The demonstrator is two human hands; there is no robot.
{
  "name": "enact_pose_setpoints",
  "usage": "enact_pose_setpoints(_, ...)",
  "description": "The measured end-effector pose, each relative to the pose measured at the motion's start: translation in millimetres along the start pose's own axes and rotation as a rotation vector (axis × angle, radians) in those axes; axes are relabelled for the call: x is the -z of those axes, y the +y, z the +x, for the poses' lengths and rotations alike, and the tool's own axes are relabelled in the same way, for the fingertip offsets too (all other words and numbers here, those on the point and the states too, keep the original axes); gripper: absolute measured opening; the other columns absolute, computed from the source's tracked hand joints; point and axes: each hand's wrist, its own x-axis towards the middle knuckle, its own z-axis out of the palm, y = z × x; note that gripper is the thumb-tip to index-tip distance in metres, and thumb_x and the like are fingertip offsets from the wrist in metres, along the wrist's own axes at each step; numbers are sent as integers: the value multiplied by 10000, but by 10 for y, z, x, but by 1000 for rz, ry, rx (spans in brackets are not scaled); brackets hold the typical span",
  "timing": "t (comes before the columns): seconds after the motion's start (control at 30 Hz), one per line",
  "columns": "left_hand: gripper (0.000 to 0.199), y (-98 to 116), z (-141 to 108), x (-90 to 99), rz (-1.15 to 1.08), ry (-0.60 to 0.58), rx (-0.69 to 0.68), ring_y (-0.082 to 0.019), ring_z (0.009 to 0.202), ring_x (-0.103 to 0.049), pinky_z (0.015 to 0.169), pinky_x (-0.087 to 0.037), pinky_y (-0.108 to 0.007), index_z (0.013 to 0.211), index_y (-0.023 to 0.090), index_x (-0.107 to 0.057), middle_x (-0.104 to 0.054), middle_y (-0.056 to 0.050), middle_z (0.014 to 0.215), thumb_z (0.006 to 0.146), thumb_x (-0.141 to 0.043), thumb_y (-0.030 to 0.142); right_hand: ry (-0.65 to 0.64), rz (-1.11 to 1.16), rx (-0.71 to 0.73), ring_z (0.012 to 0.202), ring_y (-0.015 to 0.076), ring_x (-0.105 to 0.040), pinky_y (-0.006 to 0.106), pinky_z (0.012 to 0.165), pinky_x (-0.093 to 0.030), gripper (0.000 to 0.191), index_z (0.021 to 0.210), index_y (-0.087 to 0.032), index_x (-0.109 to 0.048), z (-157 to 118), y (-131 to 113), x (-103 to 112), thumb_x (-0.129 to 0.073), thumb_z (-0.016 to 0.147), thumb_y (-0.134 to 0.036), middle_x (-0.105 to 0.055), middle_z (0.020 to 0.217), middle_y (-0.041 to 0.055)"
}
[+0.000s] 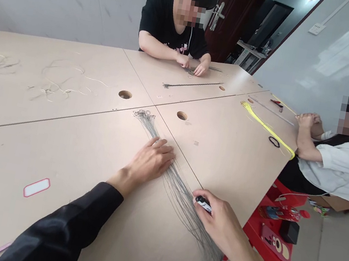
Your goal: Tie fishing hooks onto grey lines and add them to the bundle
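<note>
A long bundle of thin grey wires (181, 189) with small loops at its far end (144, 115) lies slantwise on the table, its strands fanning out toward the near right edge. My left hand (155, 159) is closed over the upper part of this bundle, fingers bent across it and the palm side hidden. Close beside the lower strands, my right hand (218, 217) is closed around a small black-and-white object (204, 203), like a marker pen, with much of it hidden in the palm. Whether that hand also touches the strands I cannot tell.
Loose strands (57, 83) lie at the left, with a red-edged white label (36, 187) nearer me. Across the table a person (179, 28) handles small pieces; another sits at the right by a yellow bundle (269, 131). A red stool (273, 229) holds a phone (276, 244) and bottle.
</note>
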Motion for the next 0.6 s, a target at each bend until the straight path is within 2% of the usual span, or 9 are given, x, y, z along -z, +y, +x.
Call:
enact_pose_setpoints(0.07, 294, -5, -9, -27, -7, 20, 4, -305, 1222, -588, 1106, -384, -486, 1066, 189, -728, -753, -70, 1177, 1050, -439, 235, -87, 29, -28, 630, 201, -657, 284, 580, -460, 277, 1046, -191, -685, -141, 8, 39, -474, 972, -356, -727, 778, 43)
enact_pose_setpoints(0.17, 292, -14, -4, -45, -22, 37, 6, -303, 1215, -594, 1093, -399, -488, 1057, 192, -732, -758, -71, 1166, 1046, -443, 235, -193, 88, -38, 625, 182, -594, 270, 555, -402, 306, 910, -206, -676, -290, 44, 110, -466, 986, -415, -667, 745, 23)
enact_pose_setpoints(0.33, 286, -12, 2, -26, -50, 40, 12, -276, 1132, -623, 1056, -435, -464, 1017, 179, -728, -755, -83, 1104, 1036, -446, 222, -83, 53, -140, 572, 184, -534, 279, 554, -378, 368, 1167, -217, -645, -366, 177, 111, -457, 965, -459, -616, 699, 0)
enact_pose_setpoints(0.47, 274, -15, -10, 3, -38, 43, 67, -259, 1039, -635, 998, -483, -440, 958, 169, -729, -726, -105, 1095, 1022, -472, 242, -155, 69, -112, 566, 178, -538, 257, 526, -371, 346, 962, -236, -667, -460, 246, 14, -448, 973, -504, -592, 665, -4)
enact_pose_setpoints(0.53, 285, -48, 7, 10, -6, 55, 135, -266, 1056, -634, 986, -503, -437, 990, 157, -730, -706, -127, 1150, 1024, -466, 257, -96, 68, -111, 539, 181, -546, 251, 501, -376, 367, 932, -247, -675, -515, 270, -34, -444, 971, -530, -589, 627, -8)
enact_pose_setpoints(0.6, 304, -114, 52, 4, 38, 58, 204, -276, 1146, -624, 1037, -496, -440, 1105, 142, -719, -683, -144, 1254, 1027, -441, 234, 4, 85, -100, 560, 196, -606, 248, 515, -433, 385, 913, -251, -690, -554, 304, -82, -455, 956, -552, -650, 648, 10)
